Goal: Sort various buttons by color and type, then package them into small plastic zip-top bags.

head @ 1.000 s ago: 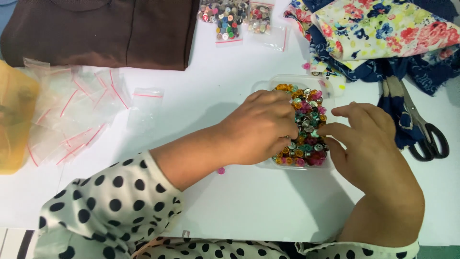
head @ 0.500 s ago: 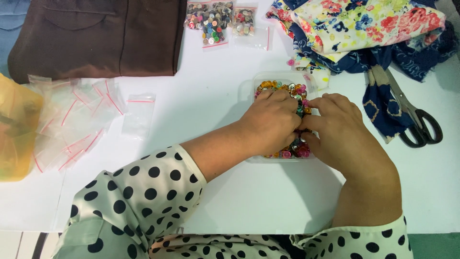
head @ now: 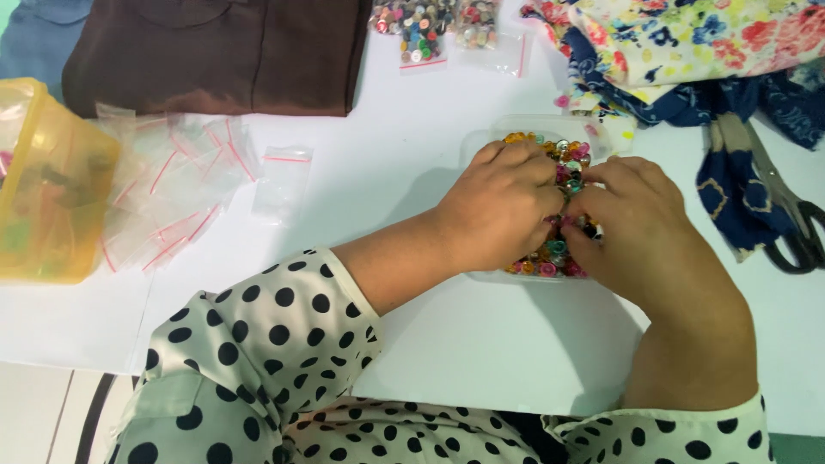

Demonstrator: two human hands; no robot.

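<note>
A clear plastic tray (head: 481, 142) full of small colourful buttons (head: 563, 153) sits on the white table. My left hand (head: 498, 206) rests curled over the tray's left half, fingers down among the buttons. My right hand (head: 640, 228) covers the tray's right side, fingertips meeting the left hand's over the buttons. Both hands hide most of the tray. Whether either hand pinches a button is hidden from me.
Small clear zip bags with red strips (head: 172, 193) lie to the left, one (head: 284, 180) apart. A yellow container (head: 43, 180) is far left. Brown cloth (head: 223, 56), filled button bags (head: 421, 30), floral fabric (head: 687, 39) and scissors (head: 795, 228) lie behind and right.
My two hands have drawn closer together over the tray, fingertips now touching. The view has shifted slightly right and down.
</note>
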